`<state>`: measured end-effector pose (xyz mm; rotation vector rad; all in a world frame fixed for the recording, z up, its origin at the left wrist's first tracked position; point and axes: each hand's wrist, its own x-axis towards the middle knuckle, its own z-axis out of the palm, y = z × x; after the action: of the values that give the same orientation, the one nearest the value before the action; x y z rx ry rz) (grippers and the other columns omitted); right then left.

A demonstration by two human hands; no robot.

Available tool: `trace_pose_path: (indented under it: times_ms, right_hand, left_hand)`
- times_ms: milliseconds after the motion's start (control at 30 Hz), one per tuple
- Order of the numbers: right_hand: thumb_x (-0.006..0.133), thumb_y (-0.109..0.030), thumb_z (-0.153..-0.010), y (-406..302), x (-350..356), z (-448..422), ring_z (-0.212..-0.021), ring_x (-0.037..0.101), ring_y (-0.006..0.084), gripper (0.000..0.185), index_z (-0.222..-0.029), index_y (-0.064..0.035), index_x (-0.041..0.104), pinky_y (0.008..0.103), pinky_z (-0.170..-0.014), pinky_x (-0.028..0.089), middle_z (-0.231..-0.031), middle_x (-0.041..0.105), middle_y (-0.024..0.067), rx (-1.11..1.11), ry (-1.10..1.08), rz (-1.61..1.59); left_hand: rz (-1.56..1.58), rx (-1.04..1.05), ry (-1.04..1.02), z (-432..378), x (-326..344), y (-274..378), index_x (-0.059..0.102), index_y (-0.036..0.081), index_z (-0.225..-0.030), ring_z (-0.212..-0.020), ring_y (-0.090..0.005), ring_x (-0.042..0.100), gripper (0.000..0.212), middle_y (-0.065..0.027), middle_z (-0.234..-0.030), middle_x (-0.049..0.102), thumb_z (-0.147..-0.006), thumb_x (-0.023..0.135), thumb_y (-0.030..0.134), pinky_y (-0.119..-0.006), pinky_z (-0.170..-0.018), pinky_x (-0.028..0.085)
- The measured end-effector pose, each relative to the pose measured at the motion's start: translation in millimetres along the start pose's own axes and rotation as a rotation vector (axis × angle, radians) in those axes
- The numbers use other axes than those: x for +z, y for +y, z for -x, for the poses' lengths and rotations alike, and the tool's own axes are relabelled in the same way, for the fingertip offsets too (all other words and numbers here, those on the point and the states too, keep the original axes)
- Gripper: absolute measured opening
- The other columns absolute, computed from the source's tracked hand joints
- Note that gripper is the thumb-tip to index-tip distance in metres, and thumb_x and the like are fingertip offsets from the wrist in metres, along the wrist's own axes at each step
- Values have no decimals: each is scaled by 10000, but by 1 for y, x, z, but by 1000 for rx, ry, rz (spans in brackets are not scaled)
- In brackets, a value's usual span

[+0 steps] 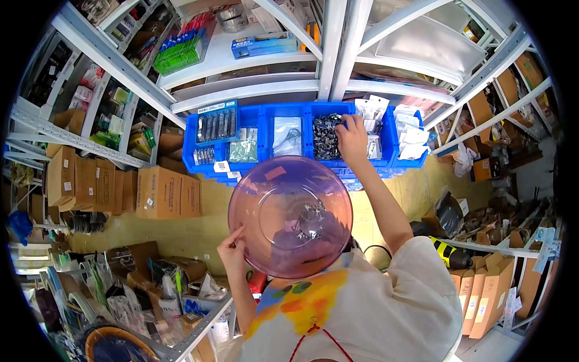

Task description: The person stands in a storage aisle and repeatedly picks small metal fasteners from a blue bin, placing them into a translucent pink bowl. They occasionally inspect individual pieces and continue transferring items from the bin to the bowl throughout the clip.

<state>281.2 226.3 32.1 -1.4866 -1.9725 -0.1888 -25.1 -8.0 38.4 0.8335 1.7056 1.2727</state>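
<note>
A translucent pink plastic bowl point(253, 199) is in front of my body, with a small heap of metal clips point(312, 226) in it. My left hand point(234, 246) grips the bowl's left rim. Beyond the bowl stands a row of blue plastic bins point(282, 165). My right hand point(350, 135) reaches into the bin full of small black and silver clips point(325, 135); its fingertips are bent among them, and whether they pinch one is hidden. Clear bags point(287, 138) lie in the bin to the left, and white packets point(372, 111) in the one to the right.
A flat case of dark items point(217, 124) rests across the left bins. White metal shelving point(244, 97) rises behind them. Cardboard boxes point(167, 192) stand on the floor at left. A crowded rack point(199, 332) is at lower left, and cartons point(491, 294) stand at lower right.
</note>
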Motion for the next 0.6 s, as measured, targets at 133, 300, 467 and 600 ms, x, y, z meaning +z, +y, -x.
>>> trace_pose_path:
  times_ms: [133, 300, 467, 600]
  right_hand:
    - [707, -198, -600, 3, 10, 6, -1227, 277, 334, 142, -687, -94, 663, 541, -945, 252, -1189, 462, 128, -1, -110, 129]
    - [701, -225, -626, 9, 10, 8, -1282, 184, 340, 158, -711, -93, 682, 643, -957, 135, -1219, 441, 152, 18, -241, 105]
    - [715, -302, -607, 10, 8, 6, -1264, 217, 356, 277, -696, -43, 672, 659, -939, 134, -1153, 490, 157, 30, -290, 153]
    - [706, -313, -620, 10, 16, 14, -1260, 229, 349, 266, -665, -54, 664, 680, -920, 133, -1135, 503, 142, 20, -245, 133]
  left_hand:
    - [58, 55, 30, -3, 1, -2, 638, 3, -987, -464, -32, 433, 298, 11, -666, 547, -746, 488, -89, -169, -417, 346]
    - [52, 73, 71, -3, 1, -1, 642, 3, -975, -470, -27, 433, 281, 9, -685, 567, -750, 498, -86, -167, -418, 341]
    - [63, 61, 77, -2, 8, 2, 642, 0, -968, -476, -24, 428, 258, 4, -743, 593, -757, 517, -79, -161, -420, 338]
    - [89, 29, 87, -1, 17, 11, 658, 6, -930, -547, -19, 444, 257, -66, -954, 633, -737, 519, -92, -162, -464, 371]
